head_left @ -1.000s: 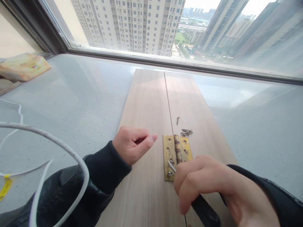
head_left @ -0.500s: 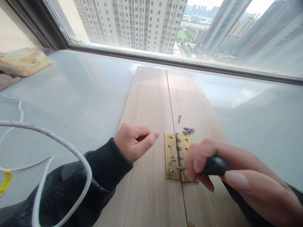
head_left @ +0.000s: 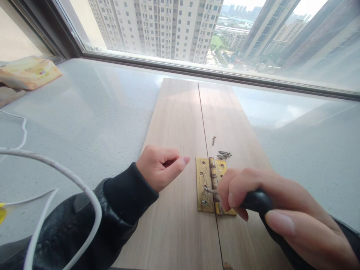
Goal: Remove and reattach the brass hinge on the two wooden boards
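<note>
A worn brass hinge (head_left: 203, 180) lies across the seam between two pale wood boards (head_left: 174, 123). My right hand (head_left: 261, 195) grips a black-handled screwdriver (head_left: 257, 200), whose metal tip reaches a screw in the third hole down on the hinge's left leaf. A lower screw (head_left: 204, 202) sits in the bottom hole of that leaf. My fingers cover part of the right leaf. My left hand (head_left: 163, 167) rests on the left board beside the hinge, fingers curled; whether something small is inside cannot be made out.
Several loose screws (head_left: 224, 154) and a single screw (head_left: 214, 140) lie above the hinge. A white cable (head_left: 70, 174) loops over my left sleeve. A tissue pack (head_left: 30, 73) is at the far left, below the window frame (head_left: 168, 69).
The screwdriver tip has moved slightly up and left, from between the two lower screws onto the upper one. The white cable has shifted left. My left hand has barely moved.
</note>
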### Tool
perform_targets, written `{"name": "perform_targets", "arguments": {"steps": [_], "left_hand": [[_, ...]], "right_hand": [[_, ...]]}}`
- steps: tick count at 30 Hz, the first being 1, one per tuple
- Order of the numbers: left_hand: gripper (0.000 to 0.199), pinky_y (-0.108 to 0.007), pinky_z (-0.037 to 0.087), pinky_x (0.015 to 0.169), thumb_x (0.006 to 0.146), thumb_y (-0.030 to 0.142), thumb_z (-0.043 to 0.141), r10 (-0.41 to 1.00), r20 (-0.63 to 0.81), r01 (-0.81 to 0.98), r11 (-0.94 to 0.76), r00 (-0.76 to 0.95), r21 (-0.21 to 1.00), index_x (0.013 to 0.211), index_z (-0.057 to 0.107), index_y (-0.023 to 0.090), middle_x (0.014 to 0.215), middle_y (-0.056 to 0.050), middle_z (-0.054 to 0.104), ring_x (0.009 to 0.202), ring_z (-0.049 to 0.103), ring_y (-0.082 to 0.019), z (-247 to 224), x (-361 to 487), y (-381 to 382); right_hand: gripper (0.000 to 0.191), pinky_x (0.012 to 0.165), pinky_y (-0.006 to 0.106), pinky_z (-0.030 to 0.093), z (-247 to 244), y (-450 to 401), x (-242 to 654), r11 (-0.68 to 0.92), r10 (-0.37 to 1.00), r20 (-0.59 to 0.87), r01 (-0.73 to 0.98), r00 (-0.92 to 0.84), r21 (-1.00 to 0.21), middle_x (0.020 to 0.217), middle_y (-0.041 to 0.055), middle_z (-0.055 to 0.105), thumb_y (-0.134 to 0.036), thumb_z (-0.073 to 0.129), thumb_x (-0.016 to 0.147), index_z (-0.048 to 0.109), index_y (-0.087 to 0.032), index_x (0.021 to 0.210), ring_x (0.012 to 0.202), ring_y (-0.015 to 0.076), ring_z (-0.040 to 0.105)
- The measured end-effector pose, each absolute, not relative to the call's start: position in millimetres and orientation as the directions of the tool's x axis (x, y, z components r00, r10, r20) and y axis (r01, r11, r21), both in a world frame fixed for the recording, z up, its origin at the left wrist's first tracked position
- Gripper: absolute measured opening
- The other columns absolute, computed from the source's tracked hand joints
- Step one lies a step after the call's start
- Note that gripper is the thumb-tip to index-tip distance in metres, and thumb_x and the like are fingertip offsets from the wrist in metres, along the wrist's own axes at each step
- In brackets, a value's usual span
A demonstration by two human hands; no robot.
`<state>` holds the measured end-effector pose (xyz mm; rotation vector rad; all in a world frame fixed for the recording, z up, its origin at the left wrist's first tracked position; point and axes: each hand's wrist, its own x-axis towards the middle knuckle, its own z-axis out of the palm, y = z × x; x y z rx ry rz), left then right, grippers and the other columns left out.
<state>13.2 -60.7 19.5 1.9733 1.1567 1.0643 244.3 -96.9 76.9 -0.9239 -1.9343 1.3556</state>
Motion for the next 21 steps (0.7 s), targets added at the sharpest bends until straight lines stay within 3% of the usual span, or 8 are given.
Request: {"name": "perform_targets", "arguments": {"steps": [6, 12, 21], "left_hand": [[0.045, -0.021, 0.018, 0.041, 0.085, 0.026, 0.053, 0.897, 0.329, 0.4, -0.429, 0.296, 0.81, 0.048, 0.029, 0.016, 0.048, 0.007, 0.02, 0.044, 0.021, -0.005, 19.8, 13.4, -61.3], [0.044, -0.021, 0.018, 0.041, 0.084, 0.025, 0.053, 0.899, 0.331, 0.396, -0.426, 0.286, 0.814, 0.047, 0.03, 0.016, 0.048, 0.007, 0.02, 0.044, 0.021, -0.004, 18.8, 14.1, -60.8], [0.044, -0.02, 0.019, 0.042, 0.084, 0.024, 0.054, 0.899, 0.323, 0.385, -0.422, 0.297, 0.82, 0.048, 0.031, 0.016, 0.048, 0.007, 0.02, 0.045, 0.022, -0.004, 19.9, 13.0, -60.3]], "right_hand": [[0.032, 0.057, 0.026, 0.049, 78.2, -94.3, 231.6, 0.488, 0.73, 0.288, 0.177, -0.62, -0.855, 0.079, 0.0049, 0.059, -0.051, 0.064, 0.081, 0.07, -0.021, 0.088, 0.065, 0.0134, 0.058], [0.037, 0.065, 0.031, 0.056, 64.4, -99.7, 226.7, 0.561, 0.745, 0.452, 0.093, -0.491, -0.823, 0.077, 0.0022, 0.066, -0.033, 0.081, 0.069, 0.065, -0.027, 0.102, 0.068, 0.0167, 0.064], [0.032, 0.067, 0.035, 0.058, 60.3, -94.5, 231.2, 0.536, 0.728, 0.446, 0.027, -0.521, -0.844, 0.074, 0.0033, 0.072, -0.037, 0.075, 0.075, 0.068, -0.026, 0.104, 0.067, 0.0178, 0.068]]}}
